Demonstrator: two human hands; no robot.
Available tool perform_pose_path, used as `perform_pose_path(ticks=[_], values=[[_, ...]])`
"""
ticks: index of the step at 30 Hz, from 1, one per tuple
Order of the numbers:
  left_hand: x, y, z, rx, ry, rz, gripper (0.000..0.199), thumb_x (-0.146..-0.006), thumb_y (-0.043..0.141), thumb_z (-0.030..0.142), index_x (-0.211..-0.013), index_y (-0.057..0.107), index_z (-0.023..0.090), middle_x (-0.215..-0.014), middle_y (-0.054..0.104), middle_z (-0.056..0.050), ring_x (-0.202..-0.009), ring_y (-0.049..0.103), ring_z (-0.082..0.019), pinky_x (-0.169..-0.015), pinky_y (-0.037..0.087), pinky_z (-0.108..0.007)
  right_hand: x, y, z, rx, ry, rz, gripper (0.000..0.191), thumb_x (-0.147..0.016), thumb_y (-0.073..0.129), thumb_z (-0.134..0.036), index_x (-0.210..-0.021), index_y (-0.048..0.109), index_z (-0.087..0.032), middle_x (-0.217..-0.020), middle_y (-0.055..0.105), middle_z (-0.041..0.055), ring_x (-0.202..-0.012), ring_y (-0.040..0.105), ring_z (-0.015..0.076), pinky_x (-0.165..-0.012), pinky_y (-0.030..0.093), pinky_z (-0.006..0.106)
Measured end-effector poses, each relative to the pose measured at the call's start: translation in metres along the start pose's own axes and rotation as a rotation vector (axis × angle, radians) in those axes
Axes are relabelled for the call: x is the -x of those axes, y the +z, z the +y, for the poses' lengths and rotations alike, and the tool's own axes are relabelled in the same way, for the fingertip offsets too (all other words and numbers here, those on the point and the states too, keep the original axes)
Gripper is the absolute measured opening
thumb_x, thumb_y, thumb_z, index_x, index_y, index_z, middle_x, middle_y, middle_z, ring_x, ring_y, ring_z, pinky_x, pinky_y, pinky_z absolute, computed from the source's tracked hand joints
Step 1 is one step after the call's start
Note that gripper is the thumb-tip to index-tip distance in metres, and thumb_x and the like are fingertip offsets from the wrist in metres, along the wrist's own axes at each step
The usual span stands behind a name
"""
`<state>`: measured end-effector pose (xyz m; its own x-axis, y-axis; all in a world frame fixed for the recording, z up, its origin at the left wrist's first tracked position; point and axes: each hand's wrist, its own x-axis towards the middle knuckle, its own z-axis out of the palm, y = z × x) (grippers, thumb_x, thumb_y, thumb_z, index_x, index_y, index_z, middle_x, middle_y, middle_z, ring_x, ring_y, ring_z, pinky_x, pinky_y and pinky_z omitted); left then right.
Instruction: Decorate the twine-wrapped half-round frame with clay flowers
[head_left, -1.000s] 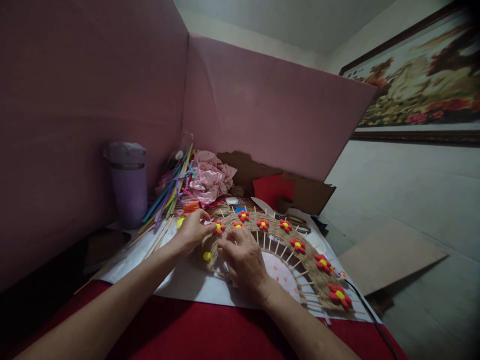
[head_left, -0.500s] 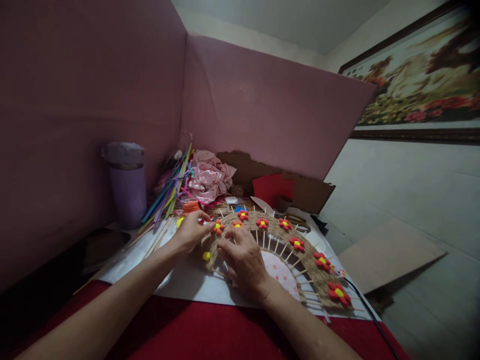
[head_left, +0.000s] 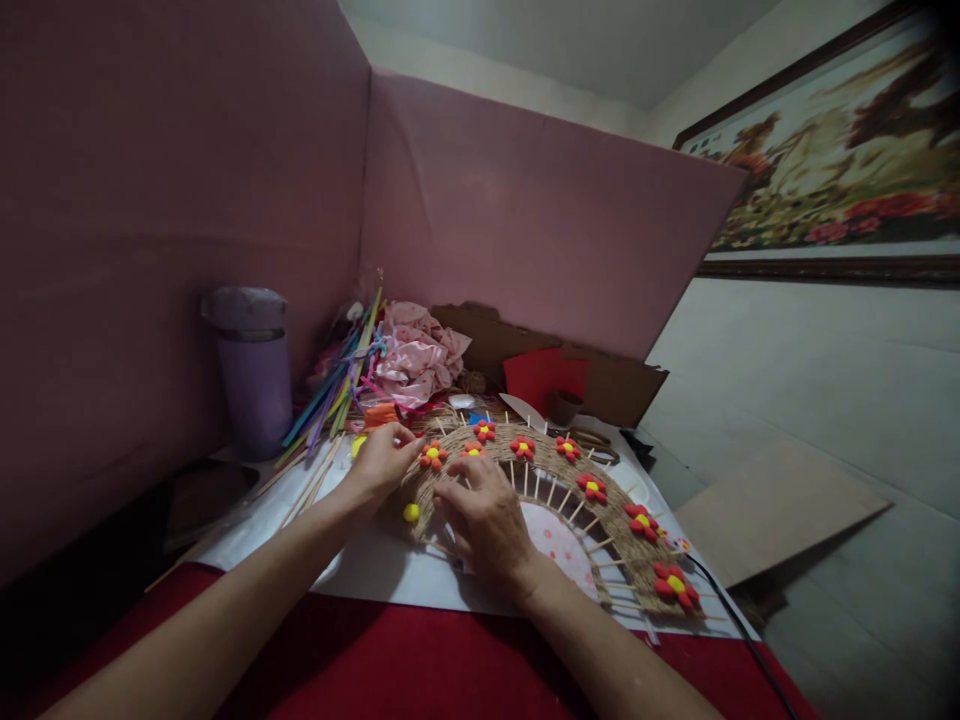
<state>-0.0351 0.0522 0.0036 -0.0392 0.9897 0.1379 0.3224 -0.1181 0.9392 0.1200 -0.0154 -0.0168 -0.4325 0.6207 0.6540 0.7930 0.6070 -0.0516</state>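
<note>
A half-round arch of brown twine (head_left: 491,448) woven over thin wooden sticks lies in front of me. Red flowers with yellow centres (head_left: 592,488) run along it, and an orange flower (head_left: 433,455) sits at its left side. My left hand (head_left: 384,462) is closed in a pinch, its fingertips just left of the orange flower; anything in them is too small to make out. My right hand (head_left: 487,520) reaches over the arch's left part with curled fingers, whose hold is hidden. A yellow ball (head_left: 411,513) rests on the twine between the hands. Pink dotted fabric (head_left: 559,545) fills the inner half-circle.
Behind the arch are crumpled pink fabric (head_left: 420,352), colourful pipe cleaners (head_left: 341,385), red paper (head_left: 546,378) and scissors (head_left: 592,440). A purple tumbler (head_left: 255,385) stands left. A black cable (head_left: 739,620) runs down the right edge. Pink panels (head_left: 517,210) enclose the back and left.
My left hand has drawn very slightly left, so its fingertips sit a little farther from the orange flower. My right hand keeps its place. The whole view has shifted slightly.
</note>
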Motion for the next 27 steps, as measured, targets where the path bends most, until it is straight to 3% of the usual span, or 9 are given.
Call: perform_pose_path(ticks=[5,12,18,27], values=[[0.001,0.002,0.001,0.014,-0.048,-0.016,0.017,-0.059,0.067,0.017,-0.068,0.053,0.016,-0.045,0.045,0.008,-0.04,0.038,-0.008,-0.041,0.026,-0.02,0.001,0.001,0.001,-0.001,0.001,0.011,0.014,-0.086,0.05,-0.022,-0.088,0.063,-0.02,-0.099,0.054,0.0081,-0.092,0.047,0.0215,-0.078,0.04,0.037],[-0.003,0.005,-0.003,0.008,-0.034,0.031,0.026,-0.051,0.074,0.017,-0.067,0.053,0.016,-0.048,0.048,0.007,-0.046,0.044,-0.009,-0.044,0.027,-0.019,0.001,0.001,0.0,0.009,0.005,0.003,0.015,-0.086,0.049,-0.023,-0.088,0.063,-0.019,-0.1,0.054,0.0082,-0.093,0.048,0.021,-0.08,0.04,0.036],[-0.002,0.002,0.0,0.042,-0.026,0.012,0.021,-0.058,0.071,0.028,-0.065,0.056,0.016,-0.048,0.047,0.005,-0.045,0.043,-0.01,-0.045,0.028,-0.021,0.0,0.002,0.0,0.008,-0.003,0.005,0.014,-0.086,0.05,-0.022,-0.087,0.063,-0.018,-0.1,0.055,0.0086,-0.093,0.048,0.0212,-0.079,0.041,0.036],[-0.011,0.009,-0.002,0.022,-0.019,0.014,0.026,-0.05,0.072,0.016,-0.07,0.055,0.015,-0.057,0.052,0.005,-0.054,0.048,-0.011,-0.05,0.033,-0.021,0.001,0.002,0.002,0.008,-0.004,0.002,0.01,-0.084,0.052,-0.021,-0.087,0.062,-0.019,-0.101,0.055,0.0074,-0.093,0.048,0.0206,-0.079,0.041,0.035]])
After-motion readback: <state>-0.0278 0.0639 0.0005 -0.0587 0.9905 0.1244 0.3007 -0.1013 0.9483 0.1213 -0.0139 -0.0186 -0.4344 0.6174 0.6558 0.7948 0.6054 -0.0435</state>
